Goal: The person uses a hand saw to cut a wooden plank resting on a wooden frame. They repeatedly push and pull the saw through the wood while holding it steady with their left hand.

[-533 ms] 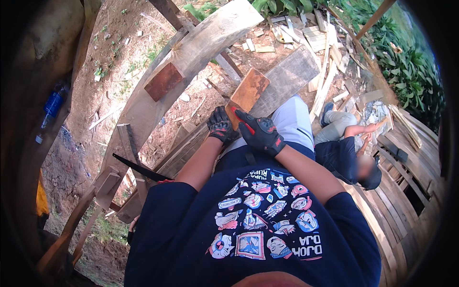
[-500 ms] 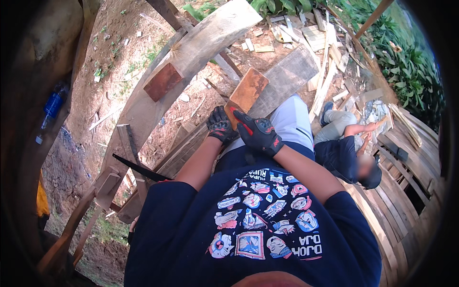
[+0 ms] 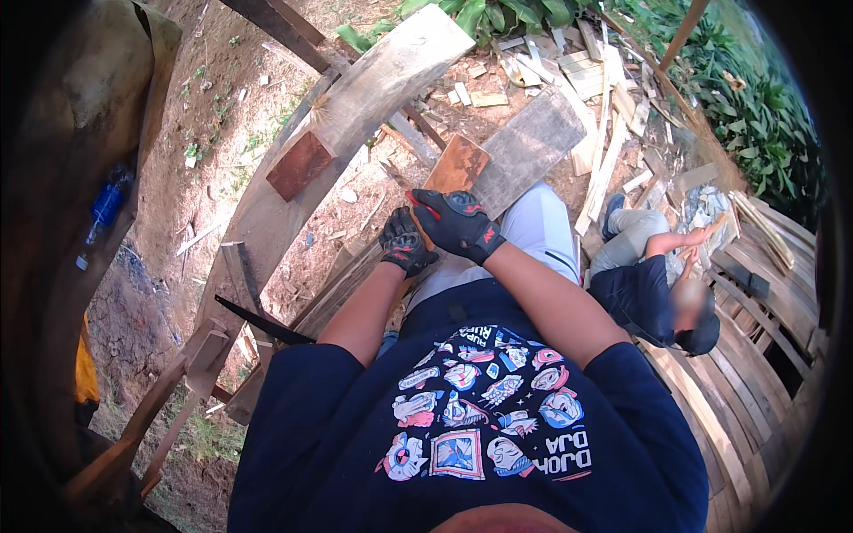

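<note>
Mid-frame, my left hand [image 3: 406, 243] and right hand [image 3: 456, 222] gripped the brown block [image 3: 461, 163]; how much was done or left, I couldn't tell.

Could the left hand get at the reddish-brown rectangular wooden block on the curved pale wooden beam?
Probably yes: nothing visible stands between the left hand and the reddish-brown block, which lies uncovered on the beam; depth is uncertain.

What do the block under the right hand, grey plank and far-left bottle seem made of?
Block: probably wood, unpolished-looking, by its mottled orange-brown surface. Grey plank: likely weathered wood, dull, with dark patches. Bottle: perhaps plastic, its lower part seemingly see-through below a blue band.
</note>
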Demonstrator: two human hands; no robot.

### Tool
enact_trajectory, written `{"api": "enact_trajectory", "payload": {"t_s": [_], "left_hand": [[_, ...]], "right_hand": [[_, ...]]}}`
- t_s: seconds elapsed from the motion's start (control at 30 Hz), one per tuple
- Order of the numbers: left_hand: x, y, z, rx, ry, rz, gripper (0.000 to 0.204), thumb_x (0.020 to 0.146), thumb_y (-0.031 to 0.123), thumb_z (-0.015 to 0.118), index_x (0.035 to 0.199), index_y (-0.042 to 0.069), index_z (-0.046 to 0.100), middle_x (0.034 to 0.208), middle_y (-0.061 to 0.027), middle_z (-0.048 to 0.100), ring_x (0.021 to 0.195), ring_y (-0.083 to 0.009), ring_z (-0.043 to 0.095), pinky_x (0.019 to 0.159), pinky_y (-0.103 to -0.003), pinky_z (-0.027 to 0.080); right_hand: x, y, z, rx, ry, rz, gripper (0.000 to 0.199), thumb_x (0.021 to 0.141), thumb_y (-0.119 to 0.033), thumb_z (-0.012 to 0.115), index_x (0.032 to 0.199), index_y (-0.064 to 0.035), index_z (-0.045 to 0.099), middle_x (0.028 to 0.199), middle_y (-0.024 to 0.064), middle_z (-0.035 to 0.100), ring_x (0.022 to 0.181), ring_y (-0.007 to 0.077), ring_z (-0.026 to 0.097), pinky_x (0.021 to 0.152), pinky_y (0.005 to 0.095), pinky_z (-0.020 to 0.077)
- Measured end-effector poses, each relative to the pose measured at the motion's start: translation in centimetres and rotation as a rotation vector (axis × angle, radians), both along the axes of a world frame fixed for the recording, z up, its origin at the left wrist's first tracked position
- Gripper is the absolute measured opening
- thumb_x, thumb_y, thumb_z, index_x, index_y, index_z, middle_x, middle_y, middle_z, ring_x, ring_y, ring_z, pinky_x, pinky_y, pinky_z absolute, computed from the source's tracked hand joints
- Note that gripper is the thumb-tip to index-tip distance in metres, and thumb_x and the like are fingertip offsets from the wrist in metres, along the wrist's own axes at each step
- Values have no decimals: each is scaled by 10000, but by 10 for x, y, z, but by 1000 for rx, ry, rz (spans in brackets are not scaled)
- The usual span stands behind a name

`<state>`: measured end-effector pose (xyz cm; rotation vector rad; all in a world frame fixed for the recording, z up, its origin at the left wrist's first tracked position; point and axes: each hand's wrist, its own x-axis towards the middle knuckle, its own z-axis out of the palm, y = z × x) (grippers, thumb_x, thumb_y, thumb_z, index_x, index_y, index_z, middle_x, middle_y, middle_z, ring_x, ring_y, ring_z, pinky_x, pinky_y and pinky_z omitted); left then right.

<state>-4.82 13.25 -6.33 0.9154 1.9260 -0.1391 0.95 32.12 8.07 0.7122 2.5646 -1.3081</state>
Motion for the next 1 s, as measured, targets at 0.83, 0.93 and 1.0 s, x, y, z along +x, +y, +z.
{"api": "enact_trajectory", "payload": {"t_s": [0.83,0.93,1.0], "left_hand": [[8,-6,6,49,18,-65,1292,831,738,722,1777,157,61,1817,-247,59,1675,-460,71,1355,-580,91],[10,-10,4,57,47,-55,1177,883,781,587,1763,139,144,1820,-212,133,1669,-426,156,1347,-566,157],[13,-9,-3,82,110,-49,1148,889,745,605,1759,139,163,1809,-201,189,1661,-408,201,1344,-561,178]], "right_hand": [[-86,-42,-83,86,-104,95,354,954,-247,616,1183,-17,754,979,266,778,911,444,778,857,538,616],[-112,-45,-74,-18,-262,35,328,900,-223,610,1032,25,780,1124,308,760,1043,442,775,918,516,622],[-113,-48,-80,-2,-285,7,333,911,-235,605,1061,3,785,1157,286,764,1059,432,772,924,521,619]]}}
